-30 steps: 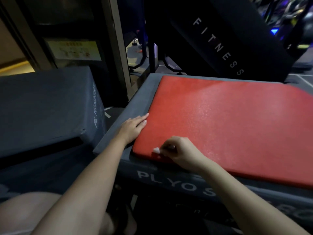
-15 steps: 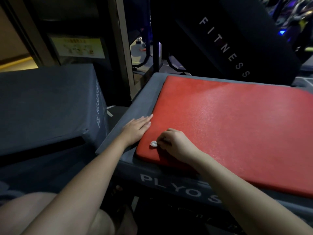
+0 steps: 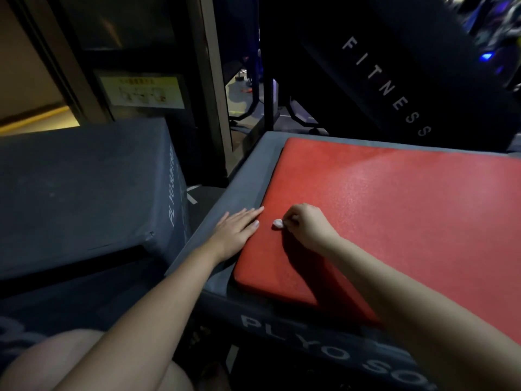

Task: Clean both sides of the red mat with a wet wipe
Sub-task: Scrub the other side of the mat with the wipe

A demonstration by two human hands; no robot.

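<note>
The red mat [image 3: 394, 210] lies flat on a grey plyo box [image 3: 248, 176]. My right hand [image 3: 307, 225] grips a small bunched white wet wipe [image 3: 278, 223] and presses it onto the mat near its left edge. Only the tip of the wipe shows beyond my curled fingers. My left hand [image 3: 235, 230] lies flat with straight fingers across the mat's left edge, partly on the grey box.
A second grey plyo box [image 3: 84, 187] stands to the left, with a dark gap between the two. A black slanted pad marked FITNESS [image 3: 389, 80] rises behind the mat. A wooden post [image 3: 214, 108] stands at the back. My knee [image 3: 70, 362] is at the bottom left.
My right hand has slid the wipe along the mat's left side, away from the near corner and toward the far end. My left hand has stayed flat at the left edge.
</note>
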